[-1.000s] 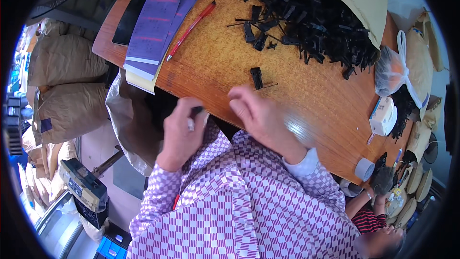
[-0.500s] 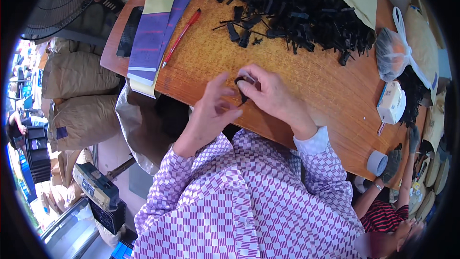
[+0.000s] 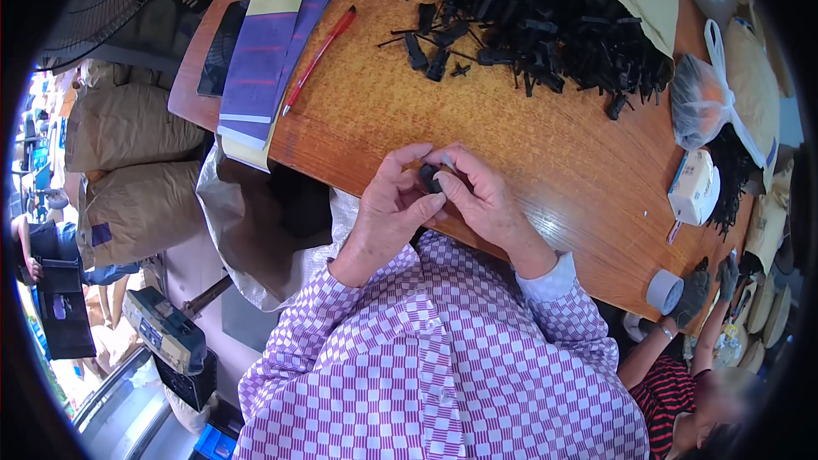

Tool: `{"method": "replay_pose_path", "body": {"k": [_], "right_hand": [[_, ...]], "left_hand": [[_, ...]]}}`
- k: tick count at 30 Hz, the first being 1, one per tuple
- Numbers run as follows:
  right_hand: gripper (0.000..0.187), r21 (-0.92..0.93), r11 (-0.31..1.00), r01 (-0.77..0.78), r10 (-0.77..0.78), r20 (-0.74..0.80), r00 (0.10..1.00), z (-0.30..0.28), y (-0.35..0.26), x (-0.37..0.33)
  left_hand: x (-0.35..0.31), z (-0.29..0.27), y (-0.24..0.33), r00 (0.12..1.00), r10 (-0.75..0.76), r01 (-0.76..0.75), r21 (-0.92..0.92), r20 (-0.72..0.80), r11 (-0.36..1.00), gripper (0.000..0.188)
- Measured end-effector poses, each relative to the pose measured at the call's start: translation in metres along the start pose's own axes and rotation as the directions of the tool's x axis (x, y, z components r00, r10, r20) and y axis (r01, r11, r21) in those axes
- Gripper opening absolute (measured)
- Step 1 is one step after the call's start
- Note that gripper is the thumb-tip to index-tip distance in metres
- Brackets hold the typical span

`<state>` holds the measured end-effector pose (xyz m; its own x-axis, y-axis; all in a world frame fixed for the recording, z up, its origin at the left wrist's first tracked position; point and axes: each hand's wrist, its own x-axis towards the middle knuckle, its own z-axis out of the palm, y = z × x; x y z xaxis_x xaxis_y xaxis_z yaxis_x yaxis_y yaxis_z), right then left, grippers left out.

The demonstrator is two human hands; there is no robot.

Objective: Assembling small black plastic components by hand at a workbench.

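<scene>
At the centre of the frame, over the table (image 3: 545, 162), the right hand (image 3: 492, 204) has its fingers clamped on a small black part (image 3: 431, 177). The left hand (image 3: 385, 221), whose fingers were spread half a second ago, now grips it also.

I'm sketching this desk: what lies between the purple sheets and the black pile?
In the head view, the red pen lies beside the purple sheets; beyond it, bare tabletop runs to the black pile and its stray parts.
</scene>
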<state>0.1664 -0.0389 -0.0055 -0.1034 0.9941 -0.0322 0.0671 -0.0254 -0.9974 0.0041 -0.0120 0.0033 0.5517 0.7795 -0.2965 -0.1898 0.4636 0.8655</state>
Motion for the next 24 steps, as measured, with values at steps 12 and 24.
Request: {"method": "replay_pose_path", "body": {"k": [12,24], "right_hand": [[0.018,-0.272,0.946,-0.177,0.172,-0.043,0.984,0.021,-0.027,0.008],[0.015,-0.418,0.907,-0.048,0.026,-0.058,0.998,0.033,-0.014,0.010]], "left_hand": [[0.006,-0.024,-0.003,0.979,0.203,-0.195,0.165,-0.031,0.967,0.037],[0.005,-0.029,0.004,0.956,0.292,-0.249,0.529,0.003,0.811,0.035]]}}
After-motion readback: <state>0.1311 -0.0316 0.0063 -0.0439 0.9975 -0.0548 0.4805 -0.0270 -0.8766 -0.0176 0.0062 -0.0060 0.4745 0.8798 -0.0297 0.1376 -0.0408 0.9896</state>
